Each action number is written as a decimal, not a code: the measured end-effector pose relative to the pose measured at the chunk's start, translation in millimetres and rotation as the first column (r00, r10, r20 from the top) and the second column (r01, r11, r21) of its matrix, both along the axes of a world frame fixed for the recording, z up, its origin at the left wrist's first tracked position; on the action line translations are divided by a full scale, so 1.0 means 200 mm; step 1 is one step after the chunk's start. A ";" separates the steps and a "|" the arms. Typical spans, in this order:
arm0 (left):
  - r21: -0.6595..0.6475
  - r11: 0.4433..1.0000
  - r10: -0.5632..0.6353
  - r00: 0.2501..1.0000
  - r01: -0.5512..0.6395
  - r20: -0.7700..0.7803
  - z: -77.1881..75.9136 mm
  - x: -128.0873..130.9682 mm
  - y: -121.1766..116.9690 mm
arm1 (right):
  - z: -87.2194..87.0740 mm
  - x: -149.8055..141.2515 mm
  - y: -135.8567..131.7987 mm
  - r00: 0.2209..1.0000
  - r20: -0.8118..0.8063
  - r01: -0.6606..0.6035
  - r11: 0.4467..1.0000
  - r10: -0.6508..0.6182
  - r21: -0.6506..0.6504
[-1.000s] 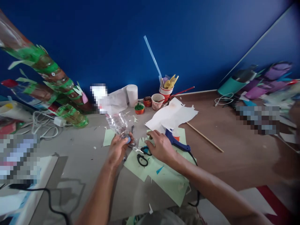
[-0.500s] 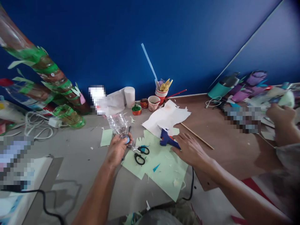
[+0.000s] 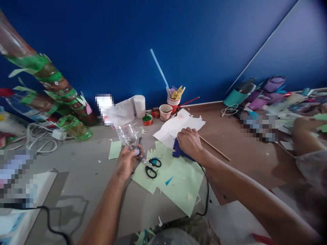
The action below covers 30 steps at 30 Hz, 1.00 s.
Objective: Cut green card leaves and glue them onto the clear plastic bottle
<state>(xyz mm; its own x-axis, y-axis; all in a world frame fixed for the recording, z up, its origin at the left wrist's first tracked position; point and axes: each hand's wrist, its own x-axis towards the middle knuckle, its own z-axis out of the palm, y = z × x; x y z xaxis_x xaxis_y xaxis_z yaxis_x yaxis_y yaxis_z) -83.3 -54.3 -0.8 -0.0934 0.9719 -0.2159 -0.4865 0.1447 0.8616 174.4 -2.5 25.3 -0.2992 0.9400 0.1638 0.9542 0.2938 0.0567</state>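
My left hand [image 3: 127, 160] is closed round the neck of a cut clear plastic bottle [image 3: 127, 134], its blue cap [image 3: 137, 151] near my thumb. The bottle's wide cut end points away from me. My right hand [image 3: 189, 143] has its fingers curled over a blue glue gun [image 3: 176, 149], whose black cord [image 3: 207, 190] runs toward me. The gun rests over pale green paper [image 3: 176, 183] and against a torn white sheet [image 3: 176, 124]. Between my hands, black-handled scissors [image 3: 151, 172] lie on the green paper.
A wooden stick [image 3: 217, 149] lies right of my right hand. Behind stand a paint pot [image 3: 147, 119], a paper cup [image 3: 165, 112] and a red cup of plastic cutlery [image 3: 173, 103]. Painted bottles [image 3: 74, 126] stand left. A co-worker's arm [image 3: 304, 132] is at the right.
My right hand has moved from flat beside the glue gun to curled over it, shifting up and left. My left hand still holds the bottle. The co-worker's hand has moved lower.
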 end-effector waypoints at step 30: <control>-0.019 1.000 -0.001 1.000 0.001 -0.014 -0.01 0.00 0.00 | -0.05 -0.07 0.00 0.546 -0.789 -0.055 0.927 -0.282 -0.370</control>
